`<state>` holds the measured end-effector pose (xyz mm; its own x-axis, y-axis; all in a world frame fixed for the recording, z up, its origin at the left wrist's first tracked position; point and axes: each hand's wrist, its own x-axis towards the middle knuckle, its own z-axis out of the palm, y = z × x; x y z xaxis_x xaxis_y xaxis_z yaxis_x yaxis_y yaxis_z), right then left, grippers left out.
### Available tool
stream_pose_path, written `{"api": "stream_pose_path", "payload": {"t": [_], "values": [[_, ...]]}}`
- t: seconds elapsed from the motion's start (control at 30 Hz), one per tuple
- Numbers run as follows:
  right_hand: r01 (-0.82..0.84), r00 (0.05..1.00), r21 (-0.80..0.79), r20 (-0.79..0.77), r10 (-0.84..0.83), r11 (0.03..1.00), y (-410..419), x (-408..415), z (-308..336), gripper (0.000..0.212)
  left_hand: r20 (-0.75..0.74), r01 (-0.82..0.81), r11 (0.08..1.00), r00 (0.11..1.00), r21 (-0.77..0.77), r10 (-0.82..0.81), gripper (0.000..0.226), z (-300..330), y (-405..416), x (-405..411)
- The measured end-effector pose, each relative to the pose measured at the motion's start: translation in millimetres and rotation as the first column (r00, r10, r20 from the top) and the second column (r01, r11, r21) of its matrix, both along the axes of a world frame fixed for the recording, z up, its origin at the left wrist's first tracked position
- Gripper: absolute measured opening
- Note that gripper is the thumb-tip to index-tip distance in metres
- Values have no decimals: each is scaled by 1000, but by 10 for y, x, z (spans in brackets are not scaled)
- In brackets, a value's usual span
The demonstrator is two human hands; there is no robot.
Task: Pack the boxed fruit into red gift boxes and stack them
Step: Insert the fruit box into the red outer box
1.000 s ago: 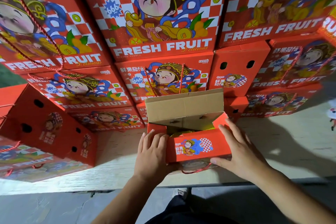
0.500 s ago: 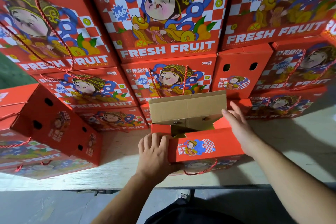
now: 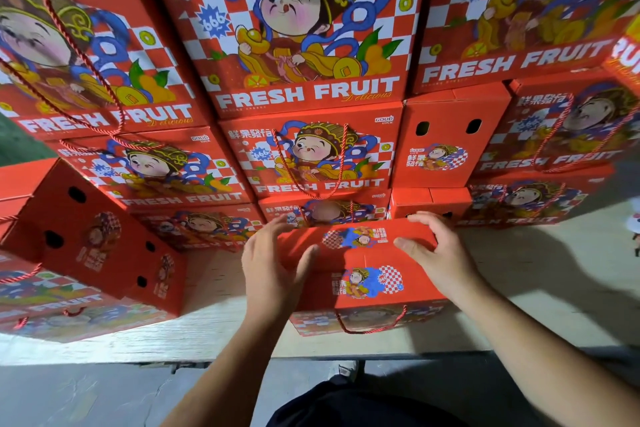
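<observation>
A red gift box (image 3: 367, 284) stands on the pale wooden surface (image 3: 214, 333) in front of me, its top flaps folded down so the contents are hidden. My left hand (image 3: 273, 267) lies flat against the box's left end, fingers straight and thumb on the top flap. My right hand (image 3: 433, 250) arches over the right end of the top, fingertips on the far edge and thumb pressing the flap. A red rope handle (image 3: 370, 326) hangs from the front face.
A wall of stacked red "FRESH FRUIT" gift boxes (image 3: 304, 45) rises right behind the box. More boxes (image 3: 93, 246) lie tilted at the left. The wooden surface's front edge is near me, with grey floor (image 3: 86, 395) below.
The brown far flap that stood up has been folded down and the box top is now closed. My right hand moved from the box's right side onto the top; my left slid up its left end.
</observation>
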<state>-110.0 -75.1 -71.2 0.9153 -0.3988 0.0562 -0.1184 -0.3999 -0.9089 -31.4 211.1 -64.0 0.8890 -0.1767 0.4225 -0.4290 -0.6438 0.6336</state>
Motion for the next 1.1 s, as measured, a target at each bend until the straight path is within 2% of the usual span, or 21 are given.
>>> {"api": "stream_pose_path", "payload": {"t": [0.03,0.07,0.13,0.2,0.27,0.3,0.33,0.4,0.47,0.57,0.63,0.7,0.73,0.8,0.87,0.93,1.03,1.1], "values": [[31,1000,-130,8,-30,991,12,22,-10,49,-26,129,979,992,159,-127,64,58,12,95],[85,996,-289,27,-80,954,36,35,-13,48,-137,266,916,962,302,-234,71,116,4,171],[193,978,-566,180,-108,802,118,22,-7,41,-341,429,769,895,474,-288,83,183,-70,249],[103,947,-734,279,161,671,248,-66,-16,30,-324,421,708,904,567,-279,81,177,-150,279],[-104,896,-853,143,421,512,397,-184,-68,24,-260,381,667,925,640,-278,79,182,-193,293],[-160,886,-867,84,455,472,443,-217,-72,20,-235,364,648,931,669,-280,78,192,-195,306],[-171,891,-859,74,448,483,455,-224,-66,15,-215,350,636,935,688,-281,76,197,-191,323],[-123,919,-797,133,371,591,425,-206,-19,10,-177,317,629,945,710,-276,73,210,-191,362],[-125,944,-742,115,309,658,401,-234,8,15,-178,303,637,951,709,-254,78,246,-214,392],[-185,959,-755,0,282,629,401,-367,-35,32,-234,329,560,943,761,-236,85,216,-240,380],[-211,944,-723,24,329,658,407,-431,-48,30,-247,328,494,943,805,-225,85,126,-224,329],[-171,947,-684,83,309,709,389,-409,-19,31,-293,359,501,933,788,-207,89,70,-215,321],[-143,966,-665,66,248,733,365,-362,9,40,-319,381,527,925,760,-208,90,62,-223,337],[-139,990,-632,-94,102,762,274,-214,86,65,-353,411,561,911,718,-214,91,69,-238,362],[-278,942,-620,-325,82,733,137,-40,182,81,-363,421,532,906,735,-217,92,66,-243,369],[-425,880,-622,-454,139,658,6,93,253,83,-357,415,487,910,769,-211,92,75,-255,359],[-458,865,-662,-485,125,593,-16,117,311,77,-319,399,439,915,805,-247,92,168,-273,430],[-336,921,-735,-386,43,590,136,53,338,70,-313,420,455,903,785,-294,94,262,-283,509]]}}
